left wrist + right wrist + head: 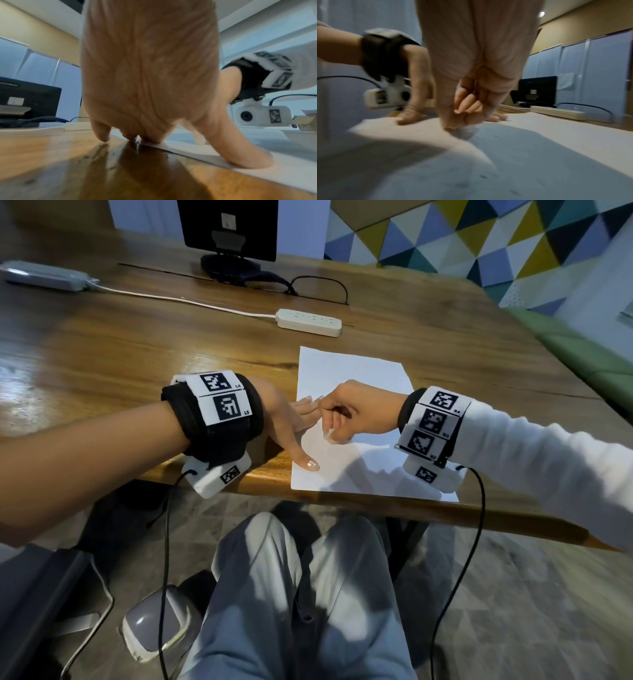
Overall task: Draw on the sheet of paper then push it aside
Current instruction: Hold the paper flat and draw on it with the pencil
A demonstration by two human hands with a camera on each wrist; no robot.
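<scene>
Head view: a white sheet of paper (352, 378) lies flat on the wooden table (137, 337), its near edge along the table's front edge. The left hand (287, 419) rests on the sheet's left margin with its fingers straight and spread; the thumb (306, 462) presses the paper near the lower left corner, and the other fingertips lie on it farther up, close beside the right hand. The left wrist view shows the same: the thumb (247, 161) is flat on the white sheet (291, 175), while the little finger comes down on the bare wood just off the paper's edge. The right hand (356, 412) is over the middle of the sheet, its fingers curled and pinching a thin pale pen (328, 435), whose tip points down at the paper; whether the tip touches it is too small to tell. In the right wrist view the curled fingers (464, 108) are bunched low over the paper (539, 155), the pen itself hidden among them. Beyond the sheet lie a white power strip (309, 322) and a dark monitor (227, 227) on its stand.
</scene>
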